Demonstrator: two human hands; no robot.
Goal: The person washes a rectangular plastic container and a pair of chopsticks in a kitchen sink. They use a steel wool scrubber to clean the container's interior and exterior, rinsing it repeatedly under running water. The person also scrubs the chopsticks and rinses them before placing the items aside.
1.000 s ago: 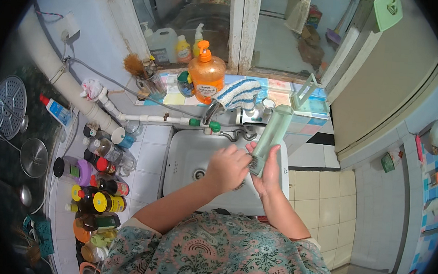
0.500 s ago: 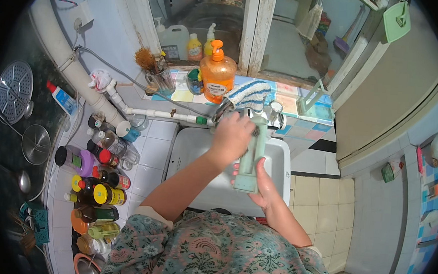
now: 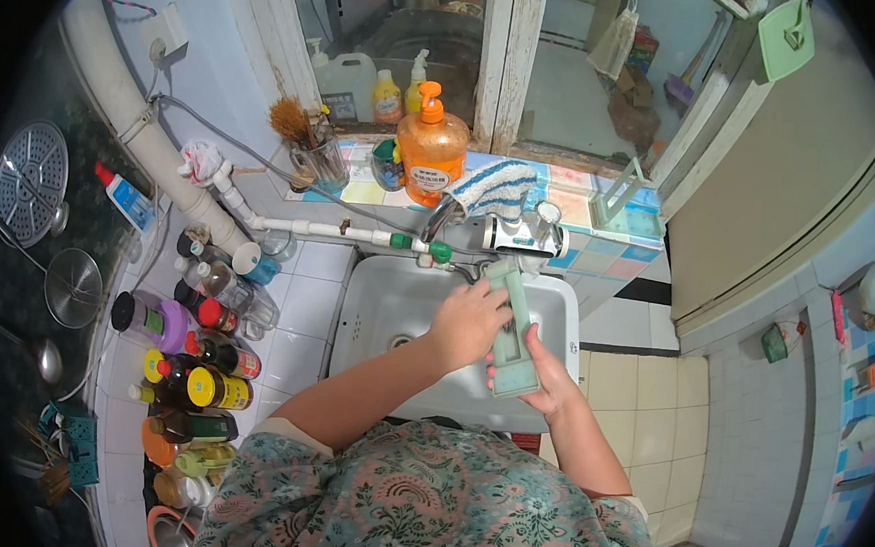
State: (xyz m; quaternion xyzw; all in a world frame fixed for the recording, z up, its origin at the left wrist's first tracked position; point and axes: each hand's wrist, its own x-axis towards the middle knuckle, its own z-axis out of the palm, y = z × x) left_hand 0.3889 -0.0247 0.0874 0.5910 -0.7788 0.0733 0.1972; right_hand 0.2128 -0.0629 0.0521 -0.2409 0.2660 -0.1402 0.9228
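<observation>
A long, narrow, pale green plastic tray (image 3: 518,381) is held tilted over the white sink (image 3: 366,289). My right hand (image 3: 549,383) grips its lower right side, thumb along the edge and fingers underneath. On the tray's other side, my left hand (image 3: 466,327) has its fingers curled into the hollow. Something small and dark shows at those fingertips, too covered to name. Behind the tray are the faucet (image 3: 446,214) and a white-and-chrome water fitting (image 3: 525,237), with a blue-and-white striped cloth (image 3: 498,187) draped over them.
An orange pump bottle (image 3: 433,158) and a glass with a brush (image 3: 319,161) stand on the tiled ledge. Several sauce bottles (image 3: 220,389) and jars crowd the left counter. A white pipe (image 3: 310,228) runs along the wall to a green valve (image 3: 440,252).
The tray has come lower and tilted, its top leaning left. My left hand has slid down along its hollow, and my right hand has shifted slightly right.
</observation>
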